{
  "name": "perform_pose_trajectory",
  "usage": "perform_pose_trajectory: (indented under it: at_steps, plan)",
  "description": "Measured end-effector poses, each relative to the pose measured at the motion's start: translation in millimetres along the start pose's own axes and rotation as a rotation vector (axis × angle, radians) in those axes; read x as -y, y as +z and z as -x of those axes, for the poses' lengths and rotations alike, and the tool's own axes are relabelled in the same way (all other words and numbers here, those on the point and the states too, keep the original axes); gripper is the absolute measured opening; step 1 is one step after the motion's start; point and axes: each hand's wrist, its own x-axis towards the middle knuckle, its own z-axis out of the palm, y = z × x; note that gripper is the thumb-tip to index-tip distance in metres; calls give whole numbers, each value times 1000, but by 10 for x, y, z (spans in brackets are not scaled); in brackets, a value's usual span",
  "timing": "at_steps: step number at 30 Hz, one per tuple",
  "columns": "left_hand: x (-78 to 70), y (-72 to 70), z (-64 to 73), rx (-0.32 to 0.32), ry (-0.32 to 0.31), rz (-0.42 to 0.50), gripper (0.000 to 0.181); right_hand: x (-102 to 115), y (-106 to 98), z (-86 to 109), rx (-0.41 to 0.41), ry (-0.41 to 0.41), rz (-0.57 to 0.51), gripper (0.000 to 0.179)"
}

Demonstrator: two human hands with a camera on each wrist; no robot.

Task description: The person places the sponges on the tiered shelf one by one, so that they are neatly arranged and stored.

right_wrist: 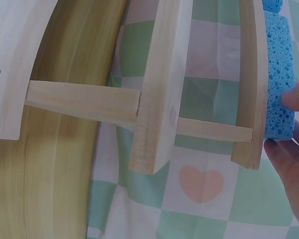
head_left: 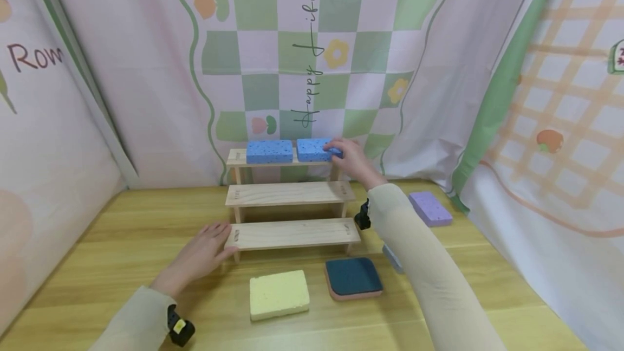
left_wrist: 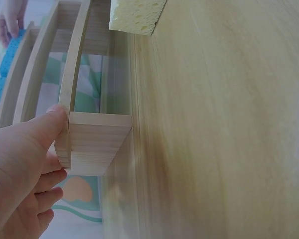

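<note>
A three-tier wooden stand [head_left: 292,234] rises in steps on the table. On its top tier lie two blue sponges side by side, a left sponge [head_left: 269,151] and a right sponge [head_left: 309,150]. My right hand [head_left: 355,162] holds the right blue sponge by its outer end; in the right wrist view the thumb and fingers pinch that sponge [right_wrist: 279,69], which lies along the tier. Down at the lowest tier, my left hand [head_left: 200,253] grips the left end of the board, thumb on one side and fingers on the other, as the left wrist view shows. Both lower tiers are bare.
In front of the stand lie a pale yellow sponge [head_left: 279,294] and a dark-topped sponge [head_left: 353,277] with a pink base. A purple sponge [head_left: 430,208] lies farther right. My right sleeve partly hides a grey-blue piece [head_left: 392,259]. Patterned curtains [head_left: 312,58] hang behind.
</note>
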Motion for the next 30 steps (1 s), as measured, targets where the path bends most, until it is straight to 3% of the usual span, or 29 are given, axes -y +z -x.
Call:
perform_pose_trajectory:
  at_steps: [12,30]
  plan:
    - [18,15,5,-2,8,2,59,26,-16,11,-17,-64,17,32]
    - [12,22,6,-6,9,7,58,129,-293,238,-46,-142,-53,29]
